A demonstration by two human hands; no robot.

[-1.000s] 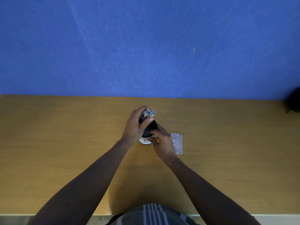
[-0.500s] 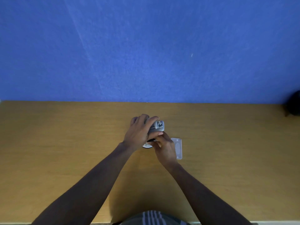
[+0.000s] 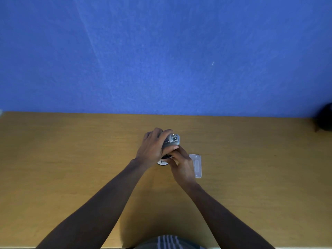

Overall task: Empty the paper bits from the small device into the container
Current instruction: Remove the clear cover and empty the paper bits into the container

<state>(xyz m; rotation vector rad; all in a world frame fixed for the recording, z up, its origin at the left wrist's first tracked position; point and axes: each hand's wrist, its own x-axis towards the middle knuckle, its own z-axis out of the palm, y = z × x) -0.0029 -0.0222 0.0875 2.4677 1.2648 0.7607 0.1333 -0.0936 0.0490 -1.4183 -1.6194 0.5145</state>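
Observation:
A small grey metal device (image 3: 172,140), a hole punch by its look, is gripped in my left hand (image 3: 152,148) above the middle of the wooden table (image 3: 71,159). My right hand (image 3: 181,164) sits just below it, fingers curled at the device's underside and a dark part there. Under both hands a small round white container (image 3: 161,162) rests on the table, mostly hidden. A clear plastic tray cover (image 3: 197,165) lies flat to the right of my right hand. No paper bits are visible.
A blue wall rises behind the table's far edge. A dark object (image 3: 325,117) sits at the far right end of the table. The table's near edge runs along the bottom of the view by my striped shirt.
My left hand has tipped the device from pointing up and away to lying flatter over the container. The dark part is now mostly covered by my hands. The clear cover has not moved.

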